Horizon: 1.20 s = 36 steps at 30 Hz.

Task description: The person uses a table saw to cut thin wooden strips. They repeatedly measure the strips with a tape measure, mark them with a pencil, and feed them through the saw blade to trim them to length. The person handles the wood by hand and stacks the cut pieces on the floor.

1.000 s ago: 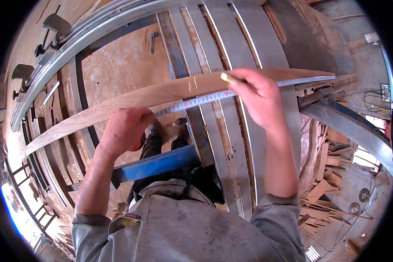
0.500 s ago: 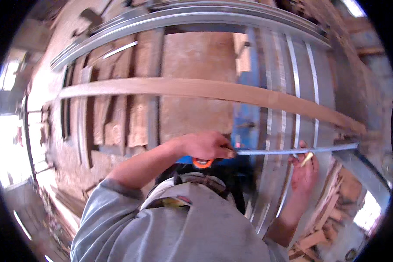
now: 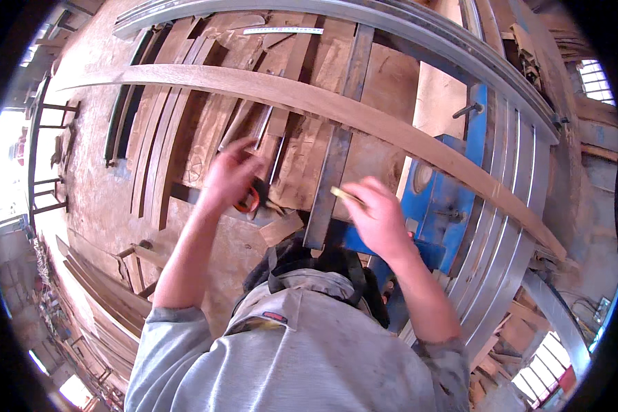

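My left hand (image 3: 232, 177) is raised over the wood pieces on the left, fingers apart and slightly blurred. Beside its palm is an orange and black tape measure (image 3: 249, 200); the hand's fingers are not closed around it. In my right hand (image 3: 379, 216) a short pale yellow stick (image 3: 347, 196), like a pencil stub, is pinched with its end sticking out to the left. Beyond both hands, a long wooden board (image 3: 281, 86) lies across the bars of the work frame, running from the far left to the right.
A blue metal machine part (image 3: 432, 199) stands right of my right hand, with grey metal rails (image 3: 505, 226) beyond. Several wooden strips (image 3: 159, 147) lie on the left near a white ruler (image 3: 281, 31). A long metal beam (image 3: 309, 8) crosses the far side.
My hands have come away from the outstretched tape blade, which no longer shows. The left hand has moved left and opened; the right has moved left with the yellow stick. The view has turned.
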{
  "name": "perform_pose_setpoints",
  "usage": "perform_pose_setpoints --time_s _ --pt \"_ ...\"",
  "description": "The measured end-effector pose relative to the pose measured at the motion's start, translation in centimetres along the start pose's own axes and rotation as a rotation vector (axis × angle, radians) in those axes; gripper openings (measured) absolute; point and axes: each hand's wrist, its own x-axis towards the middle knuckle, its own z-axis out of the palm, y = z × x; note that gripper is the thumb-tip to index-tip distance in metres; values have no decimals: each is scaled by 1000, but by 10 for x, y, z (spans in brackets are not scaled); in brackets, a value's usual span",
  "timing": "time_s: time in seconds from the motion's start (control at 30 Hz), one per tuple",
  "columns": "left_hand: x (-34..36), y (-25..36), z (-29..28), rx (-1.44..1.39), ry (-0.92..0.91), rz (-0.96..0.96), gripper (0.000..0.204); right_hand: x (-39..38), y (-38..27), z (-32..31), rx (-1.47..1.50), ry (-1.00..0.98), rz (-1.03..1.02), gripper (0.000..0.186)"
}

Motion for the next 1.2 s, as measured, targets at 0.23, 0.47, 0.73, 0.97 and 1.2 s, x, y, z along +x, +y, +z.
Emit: perform_pose_setpoints --time_s 0.23,0.47,0.73,0.97,1.2 --pt "28 -24 -39 761 113 515 37 83 31 114 -624 64 -485 10" --pt "38 -1 -26 488 356 546 27 33 8 46 -301 261 -302 31" --pt "45 65 105 -839 -577 -469 49 -122 127 -62 -578 77 478 45" --pt "54 78 220 -991 -318 -379 42 -141 148 -75 -544 -17 333 58" --pt "65 100 248 -932 -202 -236 31 -142 159 -79 -491 -47 282 61"
